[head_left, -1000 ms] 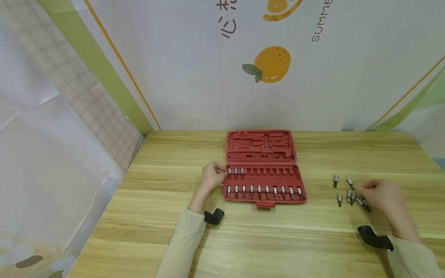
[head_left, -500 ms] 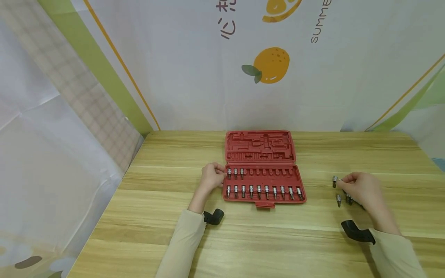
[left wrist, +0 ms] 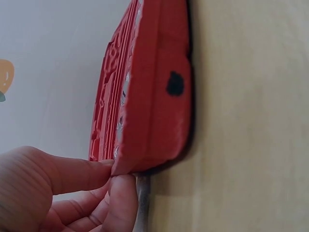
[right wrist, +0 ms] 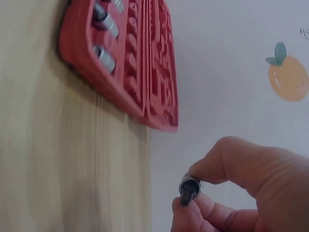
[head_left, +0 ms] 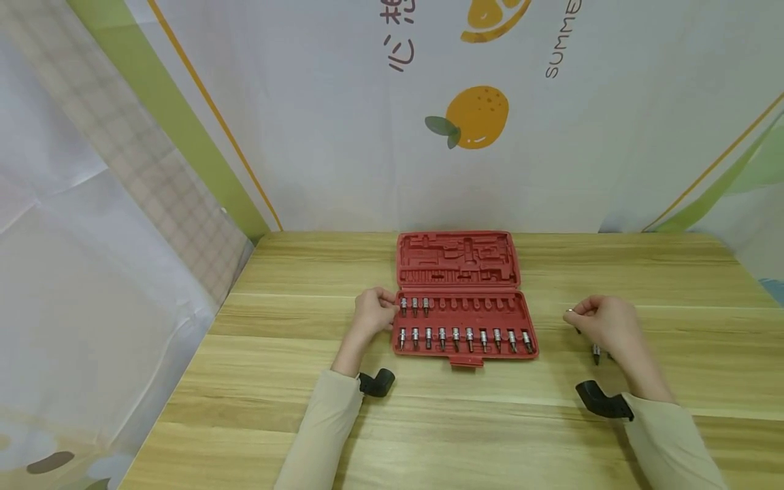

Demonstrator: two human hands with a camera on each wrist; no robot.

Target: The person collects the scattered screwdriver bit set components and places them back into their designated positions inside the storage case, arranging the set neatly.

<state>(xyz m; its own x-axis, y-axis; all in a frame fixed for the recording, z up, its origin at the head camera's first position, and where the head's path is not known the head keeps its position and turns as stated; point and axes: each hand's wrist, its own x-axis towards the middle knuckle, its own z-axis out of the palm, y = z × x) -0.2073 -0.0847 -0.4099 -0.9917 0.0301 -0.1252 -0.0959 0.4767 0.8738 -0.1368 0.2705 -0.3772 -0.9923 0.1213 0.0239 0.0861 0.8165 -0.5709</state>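
The right hand (head_left: pixel 608 327) is closed to a pinch, thumb and fingertips gripping a small silver-collared metal bit socket with a black tip (right wrist: pixel 189 188); the bit sits right at the fingertips, its dark tip jutting out. Hand and bit are to the right of an open red plastic tool case (head_left: pixel 471 318), apart from it. The left hand (head_left: pixel 372 314) is at the case's left side, thumb and finger pinching its rim near the back corner of the lower half, the other fingers bent beneath. In that half, ten silver-and-black bit sockets (head_left: pixel 456 338) fill the front row and three more (head_left: pixel 415 305) occupy the left end of the back row. The moulded red lid (head_left: pixel 459 257) lies back behind them. On the pale wood-grain worktop (head_left: pixel 490 422), a loose bit socket (head_left: pixel 597 354) lies just beside the right hand, on its near side; another beside it is mostly hidden by that hand.
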